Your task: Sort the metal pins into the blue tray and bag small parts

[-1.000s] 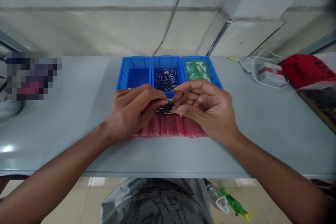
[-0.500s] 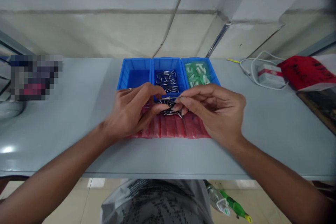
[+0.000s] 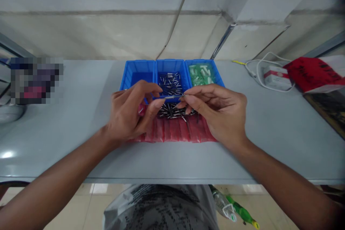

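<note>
Now, both hands pinch one thin metal pin (image 3: 171, 97) above the red mat (image 3: 175, 129).

Left hand (image 3: 129, 113) has fingertips closed on the pin's left end; below it lies a loose pile of pins (image 3: 172, 110) on the mat, and right hand (image 3: 215, 109) clamps the right end. Behind them stand three blue bins: empty bin (image 3: 137, 75), pin bin (image 3: 170, 79), green-parts bin (image 3: 203, 73), all on the grey table (image 3: 81, 90).
</note>
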A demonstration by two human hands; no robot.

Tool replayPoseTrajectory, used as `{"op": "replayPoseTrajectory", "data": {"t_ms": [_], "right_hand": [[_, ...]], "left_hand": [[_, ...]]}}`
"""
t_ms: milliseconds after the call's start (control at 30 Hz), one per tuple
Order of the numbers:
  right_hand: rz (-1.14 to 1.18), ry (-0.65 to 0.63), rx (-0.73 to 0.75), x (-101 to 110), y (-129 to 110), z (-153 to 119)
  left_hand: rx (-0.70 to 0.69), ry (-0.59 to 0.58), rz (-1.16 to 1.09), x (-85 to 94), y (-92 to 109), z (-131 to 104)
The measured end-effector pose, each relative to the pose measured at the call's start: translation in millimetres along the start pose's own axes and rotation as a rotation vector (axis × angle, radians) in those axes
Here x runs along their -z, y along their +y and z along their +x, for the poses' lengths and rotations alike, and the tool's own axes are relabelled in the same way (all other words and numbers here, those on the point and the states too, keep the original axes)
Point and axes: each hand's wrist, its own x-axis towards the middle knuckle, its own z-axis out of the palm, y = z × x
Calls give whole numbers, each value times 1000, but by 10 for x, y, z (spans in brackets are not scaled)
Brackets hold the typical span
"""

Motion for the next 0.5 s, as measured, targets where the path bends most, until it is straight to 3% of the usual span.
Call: {"op": "replayPoseTrajectory", "data": {"t_ms": [100, 167, 367, 500], "right_hand": [[8, -35, -12, 33, 12, 28], [-93, -116, 42, 73, 28, 38], [-1036, -560, 558, 144, 183, 23], [-1129, -629, 614, 136, 257, 15]], "left_hand": [[97, 32, 24, 5, 20, 15], [81, 43, 52, -4, 21, 20], [-9, 7, 142, -44, -1, 10], [-13, -6, 144, -49, -3, 8]]}}
